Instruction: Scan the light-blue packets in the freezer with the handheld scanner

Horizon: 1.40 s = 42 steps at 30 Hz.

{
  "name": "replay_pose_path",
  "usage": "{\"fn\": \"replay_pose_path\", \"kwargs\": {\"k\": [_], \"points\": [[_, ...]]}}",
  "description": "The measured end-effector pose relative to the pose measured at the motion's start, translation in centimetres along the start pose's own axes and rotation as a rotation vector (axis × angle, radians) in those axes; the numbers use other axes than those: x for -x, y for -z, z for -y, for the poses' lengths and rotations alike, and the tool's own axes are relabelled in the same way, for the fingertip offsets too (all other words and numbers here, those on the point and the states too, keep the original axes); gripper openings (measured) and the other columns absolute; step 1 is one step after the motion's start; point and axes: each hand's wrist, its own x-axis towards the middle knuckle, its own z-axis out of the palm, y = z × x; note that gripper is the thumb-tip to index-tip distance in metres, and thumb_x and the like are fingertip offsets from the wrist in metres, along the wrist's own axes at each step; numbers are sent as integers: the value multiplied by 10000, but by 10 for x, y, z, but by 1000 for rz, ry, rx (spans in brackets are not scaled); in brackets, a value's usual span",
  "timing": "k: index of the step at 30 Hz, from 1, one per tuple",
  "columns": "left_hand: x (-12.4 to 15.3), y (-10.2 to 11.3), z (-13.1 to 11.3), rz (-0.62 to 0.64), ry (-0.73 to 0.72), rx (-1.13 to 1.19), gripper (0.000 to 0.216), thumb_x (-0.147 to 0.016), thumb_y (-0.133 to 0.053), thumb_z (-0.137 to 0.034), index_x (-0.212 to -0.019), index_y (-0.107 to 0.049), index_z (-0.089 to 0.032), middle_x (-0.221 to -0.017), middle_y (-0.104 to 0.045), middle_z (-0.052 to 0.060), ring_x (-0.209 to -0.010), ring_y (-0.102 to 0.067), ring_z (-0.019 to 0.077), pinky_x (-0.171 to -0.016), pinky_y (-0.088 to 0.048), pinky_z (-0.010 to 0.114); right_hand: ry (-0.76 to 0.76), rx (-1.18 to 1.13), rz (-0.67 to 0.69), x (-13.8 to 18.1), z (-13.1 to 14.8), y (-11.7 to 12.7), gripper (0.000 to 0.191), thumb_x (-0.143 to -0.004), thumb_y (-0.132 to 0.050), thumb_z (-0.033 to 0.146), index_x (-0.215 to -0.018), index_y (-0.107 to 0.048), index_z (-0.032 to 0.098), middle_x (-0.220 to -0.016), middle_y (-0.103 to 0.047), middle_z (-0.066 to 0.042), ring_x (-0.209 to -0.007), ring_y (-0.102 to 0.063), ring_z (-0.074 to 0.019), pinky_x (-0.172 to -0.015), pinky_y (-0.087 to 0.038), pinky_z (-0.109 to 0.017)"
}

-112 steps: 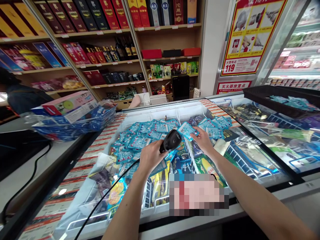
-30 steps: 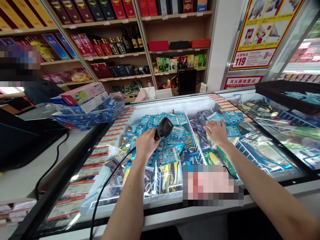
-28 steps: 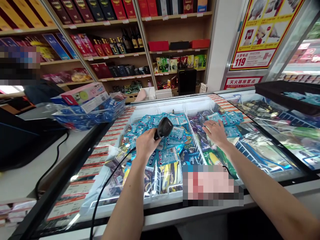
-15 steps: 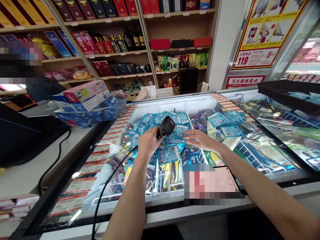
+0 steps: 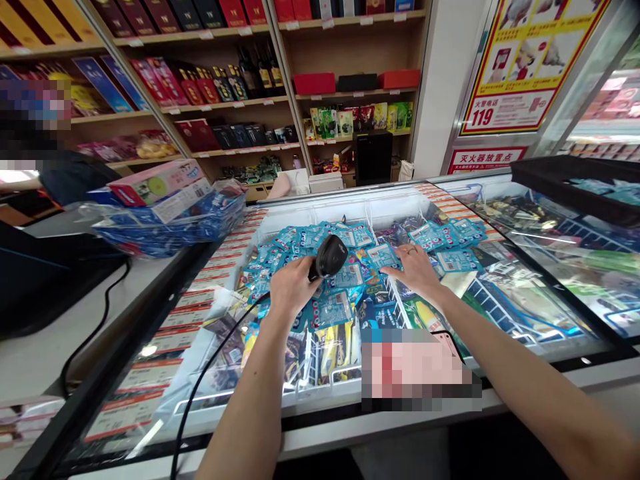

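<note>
My left hand is closed round a black corded barcode scanner, held over a heap of blue packets in the left compartment of an open chest freezer. My right hand reaches across the white wire divider. Its fingertips grip one blue packet just right of the scanner head. A second pile of blue packets lies behind that hand in the right compartment.
A pixelated phone rests on the freezer's front rim. A plastic-wrapped stack of boxes sits on the left counter, with a person behind it. A black tray stands on the closed glass lid at right. Stocked shelves fill the back wall.
My right hand went from the right pile to the left heap, then drew back rightward with a blue packet at its fingertips. The scanner hand stayed almost still.
</note>
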Motion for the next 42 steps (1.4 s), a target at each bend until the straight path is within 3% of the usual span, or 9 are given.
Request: {"fn": "replay_pose_path", "kwargs": {"k": [3, 6, 10, 13, 19, 22, 26, 42], "points": [[0, -2, -2, -3, -12, -3, 342, -763, -493, -363, -1083, -541, -253, -995, -642, 33, -874, -587, 215, -609, -391, 276, -56, -110, -5, 0, -7, 0, 561, -699, -541, 605, -1030, -555, 153, -1025, -573, -128, -1031, -478, -305, -899, -350, -466], [1, -3, -5, 19, -30, -8, 349, -763, -497, -360, -1091, -537, -248, -1007, -640, 36, -884, -587, 220, -616, -392, 276, -121, -314, -61, 1, -11, 3, 501, -720, -567, 510, -1096, -496, 185, -1011, -589, -82, -967, -524, -266, -838, -401, -426], [1, -2, -8, 33, -57, -4, 359, -761, -500, -356, -1102, -528, -249, -1033, -635, 39, -897, -588, 222, -629, -395, 277, -157, -543, -122, 1, -14, 6, 429, -772, -520, 362, -1168, -453, 211, -1101, -573, -64, -885, -559, -218, -720, -452, -347], [0, -1, -10, 40, -64, -2, 361, -766, -489, -368, -1105, -527, -251, -1039, -635, 35, -898, -589, 220, -622, -395, 273, -124, -607, -139, -1, -15, 7, 429, -789, -481, 297, -1210, -451, 220, -1188, -538, -64, -898, -556, -205, -725, -456, -331], [1, -1, -14, 45, -103, 31, 352, -768, -486, -370, -1096, -532, -249, -1010, -642, 32, -890, -587, 209, -613, -381, 263, -101, -648, -185, -1, -18, 2, 461, -779, -492, 306, -1228, -435, 223, -1178, -532, -68, -850, -547, -185, -723, -451, -328], [2, -3, -15, 30, -117, 58, 326, -764, -494, -364, -1064, -542, -244, -990, -647, 26, -866, -590, 200, -612, -375, 259, -181, -624, -194, -1, -19, 2, 424, -744, -534, 339, -1136, -483, 187, -949, -586, -57, -714, -523, -165, -659, -437, -315], [3, -6, -17, 17, -155, 84, 322, -775, -482, -385, -1059, -539, -245, -986, -646, 20, -849, -592, 193, -605, -372, 261, -232, -588, -160, 0, -15, 5, 384, -730, -546, 358, -1074, -523, 190, -731, -540, -7, -635, -486, -155, -630, -409, -302], [5, -2, -28, 54, -191, 113, 271, -771, -492, -363, -1013, -559, -258, -925, -649, 11, -797, -588, 174, -596, -364, 251, -169, -563, -119, -1, -14, 8, 368, -742, -538, 355, -1081, -535, 213, -663, -517, 11, -643, -513, -163, -609, -393, -281]]}}
